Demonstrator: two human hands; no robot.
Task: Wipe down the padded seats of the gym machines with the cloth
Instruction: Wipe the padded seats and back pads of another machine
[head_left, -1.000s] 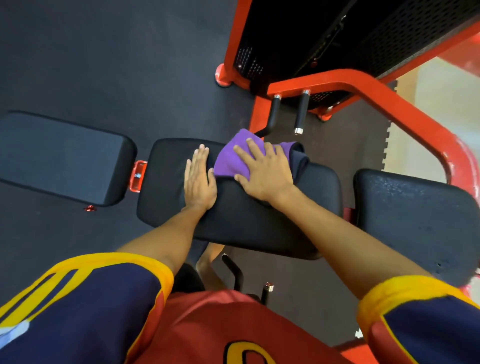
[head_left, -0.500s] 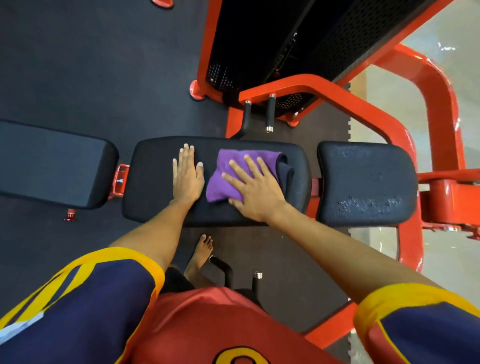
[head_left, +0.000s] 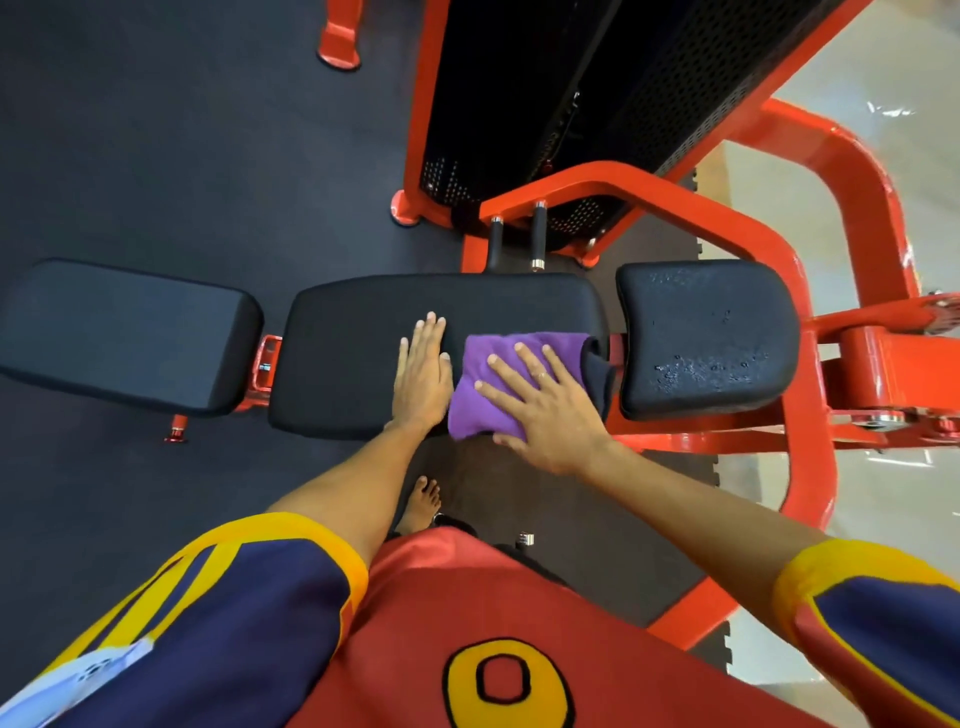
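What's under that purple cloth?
The cloth lies on the right end of the middle black pad, pressed flat by the right hand. The pad surface beneath it is covered, so its state cannot be seen.

The middle black pad (head_left: 363, 358) is carrying a folded purple cloth (head_left: 483, 395) at its right end, with the right hand (head_left: 545, 410) pressing flat on it and the left hand (head_left: 423, 376) lying flat just beside it.

Folded purple cloth (head_left: 485, 387) on black padded seat (head_left: 353, 358)
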